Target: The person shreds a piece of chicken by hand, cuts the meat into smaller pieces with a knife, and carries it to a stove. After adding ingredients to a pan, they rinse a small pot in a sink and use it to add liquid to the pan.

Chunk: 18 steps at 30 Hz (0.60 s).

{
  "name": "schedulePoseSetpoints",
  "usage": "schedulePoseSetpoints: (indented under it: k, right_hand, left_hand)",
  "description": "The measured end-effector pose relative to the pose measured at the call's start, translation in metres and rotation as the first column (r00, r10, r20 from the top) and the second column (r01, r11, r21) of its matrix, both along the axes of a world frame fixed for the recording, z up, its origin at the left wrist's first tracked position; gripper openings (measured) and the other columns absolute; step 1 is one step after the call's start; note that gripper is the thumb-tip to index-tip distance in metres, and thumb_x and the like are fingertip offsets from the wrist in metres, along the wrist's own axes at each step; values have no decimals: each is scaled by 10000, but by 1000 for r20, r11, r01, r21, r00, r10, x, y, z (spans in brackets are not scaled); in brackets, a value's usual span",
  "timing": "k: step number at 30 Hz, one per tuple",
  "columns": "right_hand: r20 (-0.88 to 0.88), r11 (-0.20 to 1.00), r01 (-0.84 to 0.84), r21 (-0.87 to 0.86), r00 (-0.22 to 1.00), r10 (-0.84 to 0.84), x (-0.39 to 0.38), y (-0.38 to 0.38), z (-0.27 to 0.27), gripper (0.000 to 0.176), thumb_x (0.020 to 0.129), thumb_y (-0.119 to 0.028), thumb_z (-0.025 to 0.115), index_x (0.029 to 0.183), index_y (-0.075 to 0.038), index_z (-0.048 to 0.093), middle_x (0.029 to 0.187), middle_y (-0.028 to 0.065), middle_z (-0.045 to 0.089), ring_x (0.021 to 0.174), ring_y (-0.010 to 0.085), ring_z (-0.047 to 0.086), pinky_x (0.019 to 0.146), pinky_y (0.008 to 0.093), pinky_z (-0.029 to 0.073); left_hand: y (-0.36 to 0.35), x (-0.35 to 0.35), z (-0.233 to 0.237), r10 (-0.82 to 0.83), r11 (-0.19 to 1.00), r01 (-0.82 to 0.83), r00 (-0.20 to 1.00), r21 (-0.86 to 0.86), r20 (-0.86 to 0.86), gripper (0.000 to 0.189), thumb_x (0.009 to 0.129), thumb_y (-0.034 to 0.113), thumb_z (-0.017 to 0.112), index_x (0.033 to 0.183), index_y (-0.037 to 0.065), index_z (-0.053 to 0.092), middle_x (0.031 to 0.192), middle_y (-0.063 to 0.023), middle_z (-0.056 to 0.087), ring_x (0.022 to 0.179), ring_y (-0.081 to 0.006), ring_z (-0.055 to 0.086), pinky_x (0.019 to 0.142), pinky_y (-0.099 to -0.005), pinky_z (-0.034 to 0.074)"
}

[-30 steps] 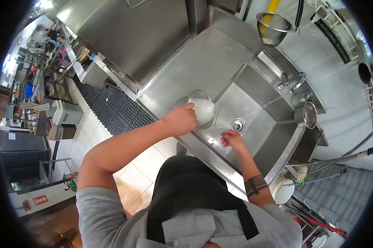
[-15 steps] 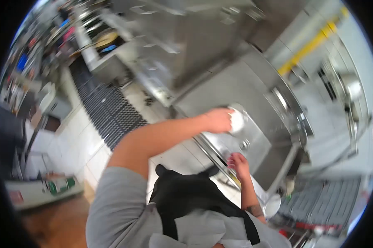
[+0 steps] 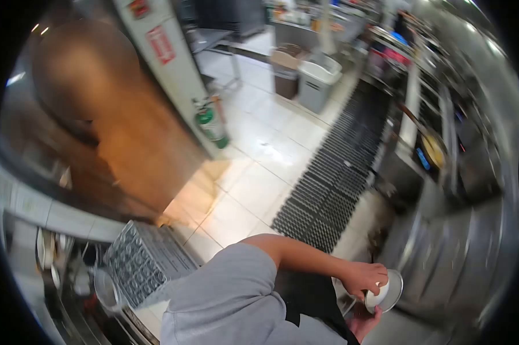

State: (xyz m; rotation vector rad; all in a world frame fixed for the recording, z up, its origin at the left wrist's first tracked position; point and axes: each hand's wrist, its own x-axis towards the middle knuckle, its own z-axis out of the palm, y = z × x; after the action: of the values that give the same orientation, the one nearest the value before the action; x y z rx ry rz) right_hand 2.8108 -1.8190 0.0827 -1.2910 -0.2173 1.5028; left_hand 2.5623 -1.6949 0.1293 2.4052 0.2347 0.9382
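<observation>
Mat (image 3: 336, 169) on the floor (image 3: 259, 179), right of the extinguisher (image 3: 212, 127); bins (image 3: 316, 89) far, left of the mat's far end; crate (image 3: 138, 261) near left; container (image 3: 394, 292) near right

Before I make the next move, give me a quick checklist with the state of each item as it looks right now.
1. Left hand on the round container: ok, its fingers are at the near side.
2. Right hand supporting from below: cannot tell; its fingertips are by the lower rim, but the load is hidden.
3. White contents identified and level known: cannot tell, the fingers cover part.
4. Container well framed: not ok, it sits low and right of centre.
5. Black floor mat lying flat in the aisle: ok, as far as it shows.
</observation>
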Motion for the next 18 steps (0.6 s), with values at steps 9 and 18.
schedulePoseSetpoints:
  k: [9,18]
  right_hand:
    - [3,801,-557,219,821,570,-167,310,-37,673,802,-46,602,1464,-82,492,1299,119,621,1211,306,616,1075,476,498]
    - [-45,575,-806,142,575,817,-335,599,-58,673,977,-552,698,1451,-146,445,1309,98,622,1211,256,620,1028,489,524]
  left_hand:
    - [147,-190,-78,616,-5,-192,773,-981,-154,995,845,215,788,1649,29,233,1366,-187,613,1183,-272,616,978,-370,522]
    - [313,-355,-52,903,-211,-42,373,-977,-211,757,838,71,676,1554,63,430,1234,-102,643,1040,-192,656,849,-339,576]
